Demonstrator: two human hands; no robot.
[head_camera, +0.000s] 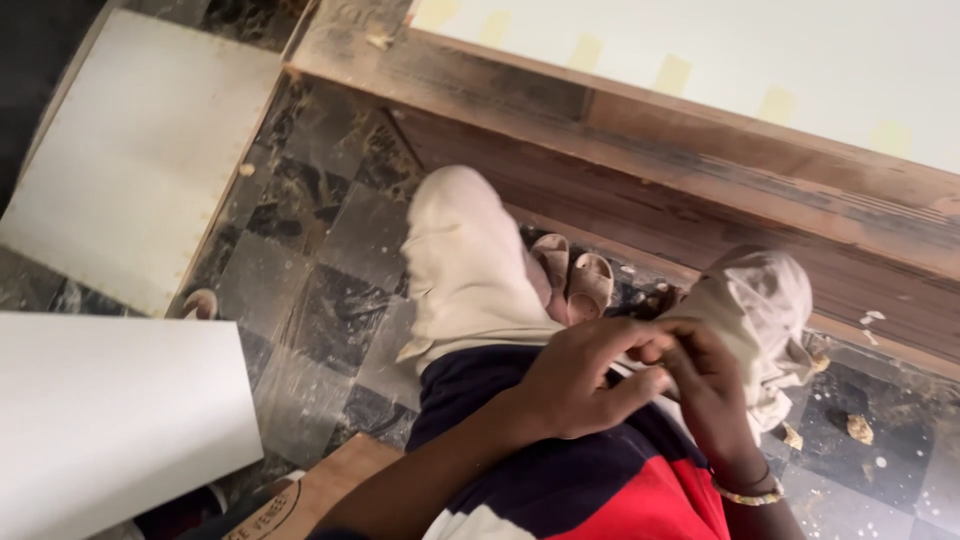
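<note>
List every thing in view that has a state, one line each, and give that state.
Left hand: fingers curled, pressed against the right hand over the lap.
Right hand: fingers bent, meeting the left; what they pinch cannot be told.
Bracelet: on the right wrist.
Sandals: on the feet, on the floor.
White panel: lying flat on the floor.
Workbench: dusty, scraps below it.

Soft, even indoor light with weak shadows. The white panels (120, 420) glare pale and nearly blown out. Motion blur softens the whole tilted frame, hands (640, 385) included.
</note>
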